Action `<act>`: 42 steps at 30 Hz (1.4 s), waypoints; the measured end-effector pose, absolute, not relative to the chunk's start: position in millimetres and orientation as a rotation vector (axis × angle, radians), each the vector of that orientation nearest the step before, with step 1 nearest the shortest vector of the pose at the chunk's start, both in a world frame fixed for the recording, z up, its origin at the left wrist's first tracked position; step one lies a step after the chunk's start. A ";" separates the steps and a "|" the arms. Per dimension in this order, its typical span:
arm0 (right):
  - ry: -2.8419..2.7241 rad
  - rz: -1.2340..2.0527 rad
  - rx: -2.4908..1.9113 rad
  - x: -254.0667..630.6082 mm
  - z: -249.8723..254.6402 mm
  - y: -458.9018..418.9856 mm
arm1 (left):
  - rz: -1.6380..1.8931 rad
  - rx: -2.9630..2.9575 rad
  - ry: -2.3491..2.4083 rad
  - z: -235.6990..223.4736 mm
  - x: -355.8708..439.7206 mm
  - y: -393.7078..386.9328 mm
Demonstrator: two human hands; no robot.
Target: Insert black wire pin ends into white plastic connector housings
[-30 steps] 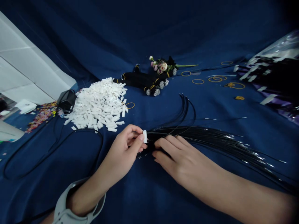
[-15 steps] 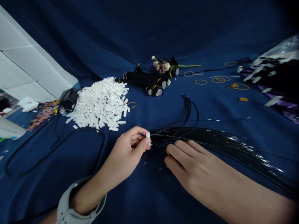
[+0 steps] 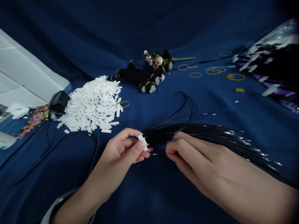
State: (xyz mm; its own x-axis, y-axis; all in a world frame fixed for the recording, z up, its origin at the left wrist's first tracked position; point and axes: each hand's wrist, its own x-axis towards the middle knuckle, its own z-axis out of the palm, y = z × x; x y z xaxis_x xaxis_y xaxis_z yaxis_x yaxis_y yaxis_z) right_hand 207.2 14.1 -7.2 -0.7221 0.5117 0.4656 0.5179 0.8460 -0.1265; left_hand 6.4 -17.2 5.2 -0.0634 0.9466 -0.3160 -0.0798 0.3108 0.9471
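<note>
A small white tab [image 3: 143,143] is pinched between the thumb and fingers of my left hand [image 3: 125,149]. It sits at the left end of a bundle of thin black cords [image 3: 210,130], whose shiny metallic tips fan out to the right. My right hand [image 3: 201,158] is just right of it, in front of the bundle, with the fingers drawn together in a pinch. Whatever lies between those fingertips is hidden. A few cords [image 3: 187,102] loop up behind the bundle.
A heap of white tabs [image 3: 91,105] lies to the left, beside a black box-like object [image 3: 59,102] with a cable. Behind are black bundles with silvery ends [image 3: 137,77] and artificial flowers [image 3: 158,60]. Rubber bands [image 3: 216,71] lie at right, near a bag of black items [image 3: 277,68].
The white tab in my left hand has tilted. My right hand has turned, showing its thumb side, and its fingers are pinched. The whole view has shifted slightly.
</note>
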 end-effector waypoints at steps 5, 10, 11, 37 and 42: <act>-2.522 0.078 -0.772 208.2 -8.6 15.6 | 1.009 0.936 1.338 7.1 8.9 -20.3; -2.515 0.069 -0.762 207.3 -10.4 15.8 | 1.004 0.957 1.332 8.0 9.8 -20.5; -2.523 0.062 -0.753 207.0 -10.3 15.9 | 1.003 0.965 1.331 8.2 10.0 -21.0; -2.449 -0.145 -0.623 198.9 -11.8 13.2 | 1.029 1.025 1.345 -1.8 23.1 -27.4; -2.387 -0.331 -0.481 198.5 -11.3 13.6 | 1.199 0.973 1.381 2.3 5.4 -17.1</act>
